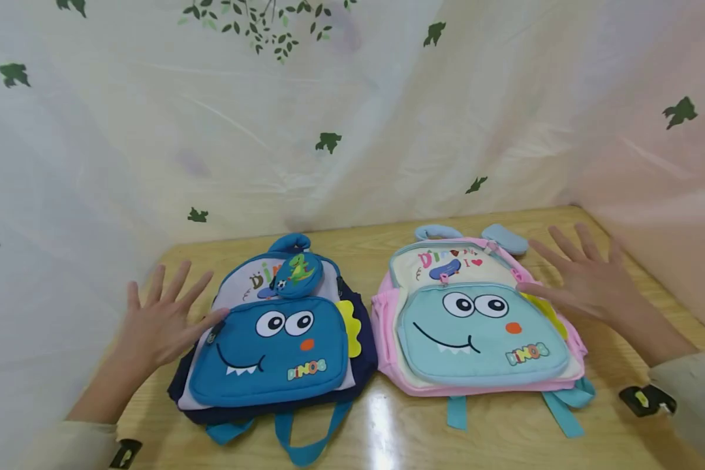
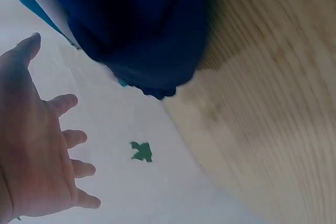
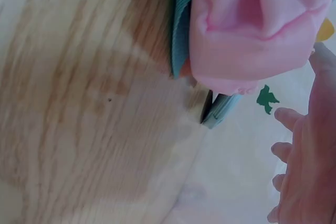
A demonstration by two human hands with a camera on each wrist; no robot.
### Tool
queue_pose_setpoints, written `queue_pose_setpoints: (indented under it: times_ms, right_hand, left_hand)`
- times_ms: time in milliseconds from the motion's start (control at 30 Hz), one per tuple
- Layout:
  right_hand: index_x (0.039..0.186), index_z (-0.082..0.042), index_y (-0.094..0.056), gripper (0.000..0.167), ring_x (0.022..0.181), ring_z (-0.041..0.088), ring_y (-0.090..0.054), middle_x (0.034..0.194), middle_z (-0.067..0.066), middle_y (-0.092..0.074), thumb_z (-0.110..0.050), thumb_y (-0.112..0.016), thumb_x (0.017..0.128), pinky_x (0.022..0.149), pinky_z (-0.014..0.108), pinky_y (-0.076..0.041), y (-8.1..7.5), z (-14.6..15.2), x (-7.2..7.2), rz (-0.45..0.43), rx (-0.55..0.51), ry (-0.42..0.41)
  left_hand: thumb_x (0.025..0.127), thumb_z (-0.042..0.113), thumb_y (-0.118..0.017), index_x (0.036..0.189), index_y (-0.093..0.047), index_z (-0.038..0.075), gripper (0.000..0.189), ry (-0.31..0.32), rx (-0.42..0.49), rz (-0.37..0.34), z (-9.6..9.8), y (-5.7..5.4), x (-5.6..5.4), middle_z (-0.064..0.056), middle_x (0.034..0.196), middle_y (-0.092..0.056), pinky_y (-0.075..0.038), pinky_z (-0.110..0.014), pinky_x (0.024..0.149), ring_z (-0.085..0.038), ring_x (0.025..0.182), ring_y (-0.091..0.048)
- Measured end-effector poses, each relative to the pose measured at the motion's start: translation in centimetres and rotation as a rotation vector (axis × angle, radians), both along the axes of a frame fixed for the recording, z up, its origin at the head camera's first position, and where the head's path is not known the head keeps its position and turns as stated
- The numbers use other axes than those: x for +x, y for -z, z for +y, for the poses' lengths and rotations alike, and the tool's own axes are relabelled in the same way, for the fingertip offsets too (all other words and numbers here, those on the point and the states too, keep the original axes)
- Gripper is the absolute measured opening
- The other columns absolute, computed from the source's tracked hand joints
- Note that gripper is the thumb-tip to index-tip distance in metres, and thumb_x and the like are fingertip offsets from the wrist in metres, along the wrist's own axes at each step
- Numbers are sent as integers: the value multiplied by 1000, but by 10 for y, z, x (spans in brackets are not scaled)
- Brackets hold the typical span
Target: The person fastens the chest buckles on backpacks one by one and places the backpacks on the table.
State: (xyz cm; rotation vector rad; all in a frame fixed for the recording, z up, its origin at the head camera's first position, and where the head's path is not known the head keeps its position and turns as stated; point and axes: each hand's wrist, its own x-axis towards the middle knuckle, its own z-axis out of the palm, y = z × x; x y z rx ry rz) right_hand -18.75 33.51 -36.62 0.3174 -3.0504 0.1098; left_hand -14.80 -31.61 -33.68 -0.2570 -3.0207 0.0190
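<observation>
Two child's backpacks lie side by side on a wooden table (image 1: 411,437). On the left is a blue backpack (image 1: 241,356) with a cartoon dinosaur face and a small round blue pouch (image 1: 298,275) near its top. The pink and mint backpack (image 1: 446,339) on the right bears a similar face. My left hand (image 1: 158,323) is spread beside the blue backpack's left side, its fingers straight and holding nothing. Likewise spread, my right hand (image 1: 590,281) hovers by the pink backpack's right side. In the right wrist view, pink fabric (image 3: 252,40) stands near that hand's fingers.
A pale cloth backdrop (image 1: 258,143) with green leaf and bird shapes surrounds the table's back and sides. Blue straps (image 1: 314,450) and teal straps (image 1: 564,414) trail from the bags toward the front. A light blue flat piece (image 1: 505,239) lies behind the pink backpack.
</observation>
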Motion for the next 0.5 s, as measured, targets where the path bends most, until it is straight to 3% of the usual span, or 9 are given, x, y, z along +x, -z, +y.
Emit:
queue_pose_setpoints:
  times_ms: [233,500]
  right_hand:
    - [164,-12,-29,96,155,51,10,167,30,-16,-70,-58,92,112,81,-2,-7,-10,1,7,-8,-42]
    - [162,-11,-33,96,152,54,-16,165,29,-25,-66,-65,90,112,78,-20,-15,-18,5,-8,-83,-69]
  left_hand:
    - [97,70,-49,161,-37,12,87,84,42,-38,32,-8,-4,-29,166,-25,-5,-81,113,-57,152,-12]
    - [98,59,-58,159,-42,12,78,223,87,-33,66,-19,-6,-26,163,-34,-20,-74,116,-55,150,-23]
